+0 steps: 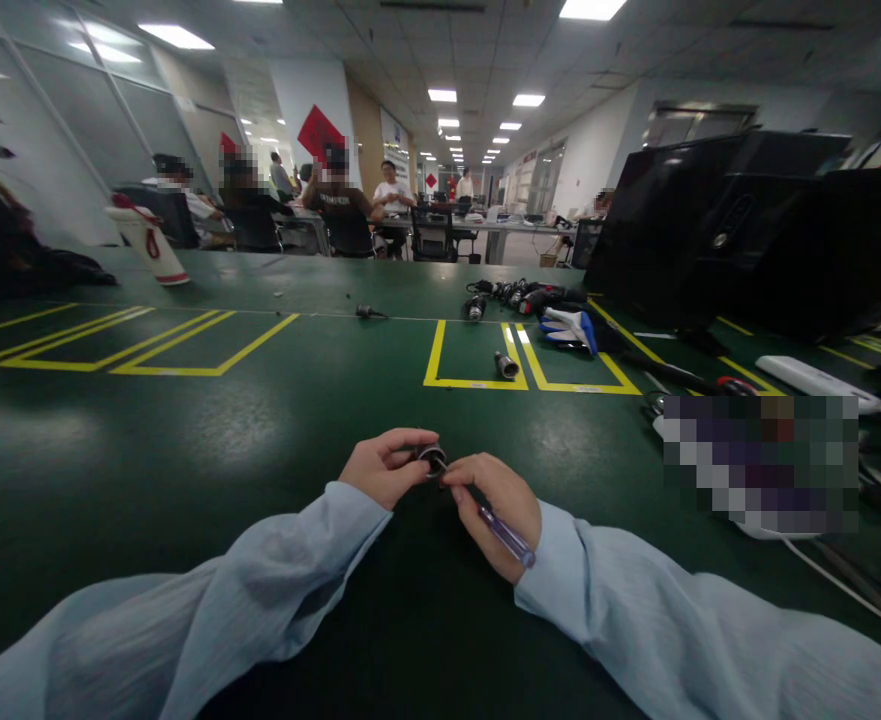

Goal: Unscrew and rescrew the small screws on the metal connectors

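— Holding what, the left hand [387, 465]?
— A small dark part [432, 458] with a metal ring, pinched between thumb and fingertips, just above the table [185, 430], by the middle of its near edge.
— And the right hand [496, 500]?
— Closed round a purple-handled tool [509, 537]; the working end meets the part, its tip hidden behind the fingers, the handle running back toward the wrist.
— What else is on the table?
— Toward the far edge, a yellow taped box [477, 382] with one loose part [506, 365] inside. Just beyond it a heap [515, 295] of parts, with gloves [571, 328] beside it on the right. A stray part [370, 312] lies left of the heap, well apart. Black cases [710, 230] stand at the far right corner
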`<state>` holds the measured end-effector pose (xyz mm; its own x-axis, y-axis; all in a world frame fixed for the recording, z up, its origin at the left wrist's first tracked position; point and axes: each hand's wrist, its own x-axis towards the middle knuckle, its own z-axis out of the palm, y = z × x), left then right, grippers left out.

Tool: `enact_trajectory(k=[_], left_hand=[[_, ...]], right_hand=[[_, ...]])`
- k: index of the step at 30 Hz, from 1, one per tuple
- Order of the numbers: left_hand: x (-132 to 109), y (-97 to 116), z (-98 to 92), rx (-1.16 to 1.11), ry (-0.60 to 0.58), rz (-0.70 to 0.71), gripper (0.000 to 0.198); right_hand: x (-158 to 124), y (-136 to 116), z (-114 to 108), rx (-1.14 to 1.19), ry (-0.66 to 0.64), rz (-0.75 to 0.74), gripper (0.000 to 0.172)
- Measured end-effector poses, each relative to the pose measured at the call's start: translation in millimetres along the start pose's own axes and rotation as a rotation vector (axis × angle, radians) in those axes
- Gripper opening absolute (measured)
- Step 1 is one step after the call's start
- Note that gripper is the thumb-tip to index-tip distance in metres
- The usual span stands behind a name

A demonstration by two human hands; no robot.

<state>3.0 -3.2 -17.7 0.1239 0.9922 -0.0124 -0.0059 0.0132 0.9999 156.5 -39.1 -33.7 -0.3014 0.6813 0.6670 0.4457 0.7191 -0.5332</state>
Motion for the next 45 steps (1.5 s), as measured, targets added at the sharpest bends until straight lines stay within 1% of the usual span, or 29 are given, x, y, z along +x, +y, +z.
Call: enact_trajectory(k=[9, 15, 20, 31, 39, 45], left_hand=[[-1.5, 0.6, 3.1, 0.049, 0.031, 0.077, 0.024], [-2.2, 0.5, 3.3, 0.069, 0.026, 0.072, 0.026], [-3.0, -0.1, 3.8, 0.091, 0.038, 0.106, 0.022], [-1.9, -0.7, 2.8, 0.128, 0.052, 0.173, 0.017], [-2.7, -0.8, 3.9, 0.144, 0.067, 0.186, 0.017], [-2.7, -1.6, 4.6, 0.133, 0.075, 0.193, 0.016]], right_hand=[[-1.1, 1.8, 1.6, -0.005, -0.017, 0.001, 0.018], [-0.9, 0.8, 0.4, -0.014, -0.033, 0.015, 0.018], [-1.0, -0.8, 0.7, -0.004, -0.045, 0.026, 0.019], [-3.1, 0.0, 2.3, -0.067, -0.046, -0.028, 0.018], [-2.9, -1.0, 0.5, -0.06, -0.056, -0.067, 0.019], [-1.0, -2.5, 2.1, -0.13, -0.048, -0.072, 0.02]])
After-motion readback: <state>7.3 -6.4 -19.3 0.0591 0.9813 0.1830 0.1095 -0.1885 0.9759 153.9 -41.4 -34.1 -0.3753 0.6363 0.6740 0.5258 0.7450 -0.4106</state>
